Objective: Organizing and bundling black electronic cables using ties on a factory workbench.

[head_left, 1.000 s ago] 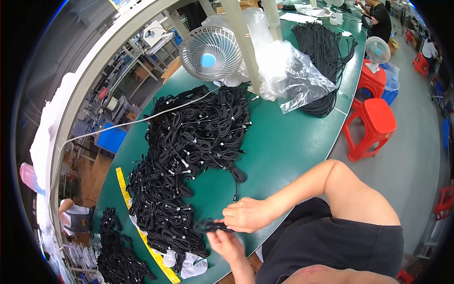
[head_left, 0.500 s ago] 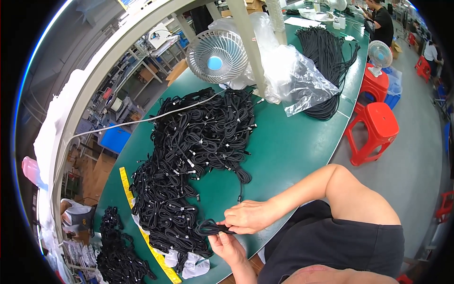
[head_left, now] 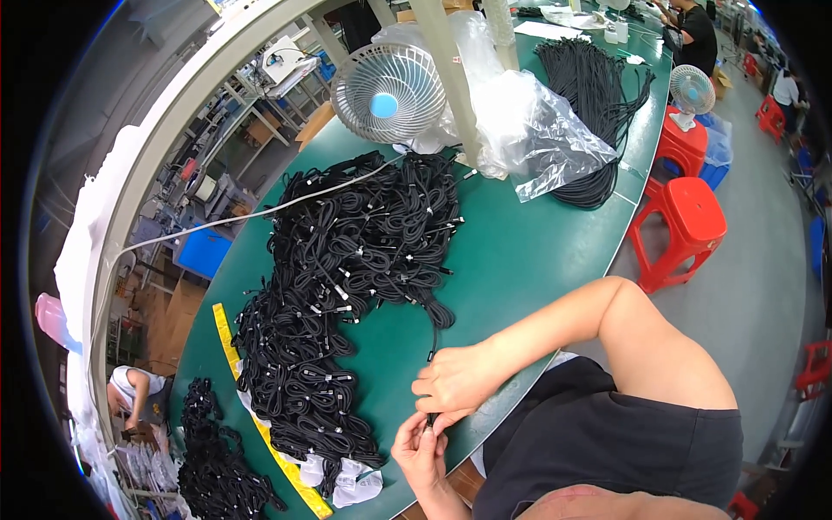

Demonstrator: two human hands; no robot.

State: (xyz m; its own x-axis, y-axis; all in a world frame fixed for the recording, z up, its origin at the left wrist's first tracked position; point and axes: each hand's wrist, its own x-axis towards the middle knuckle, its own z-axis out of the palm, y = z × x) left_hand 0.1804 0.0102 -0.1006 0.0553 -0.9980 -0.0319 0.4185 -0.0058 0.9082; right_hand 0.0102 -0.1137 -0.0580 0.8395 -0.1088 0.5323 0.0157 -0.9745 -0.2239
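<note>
My right hand [head_left: 458, 380] is closed, its fingertips meeting those of my left hand [head_left: 420, 452] near the table's front edge. Between them both hands pinch a short dark piece of black cable [head_left: 431, 419]; the rest of it is hidden by the fingers. Just left of my hands lies a large pile of coiled black cables [head_left: 321, 312] with small pale connectors and ties. One coil [head_left: 440, 314] sticks out from the pile's right side, and its loose end runs down close to my right hand's knuckles.
A fan [head_left: 388, 94] stands behind the pile on the green table [head_left: 520, 260]. Clear plastic bags [head_left: 563, 139] partly cover long black cables [head_left: 589, 87]. Yellow tape [head_left: 260, 416] edges the pile, with another cable heap [head_left: 217, 451] beyond. Red stools [head_left: 693, 208] stand right. A person [head_left: 134, 390] bends at left.
The cable coil that showed between my hands is no longer visible there. My right hand has turned, fingers now pointing down, and moved slightly up. At left, a person's arm has come into view.
</note>
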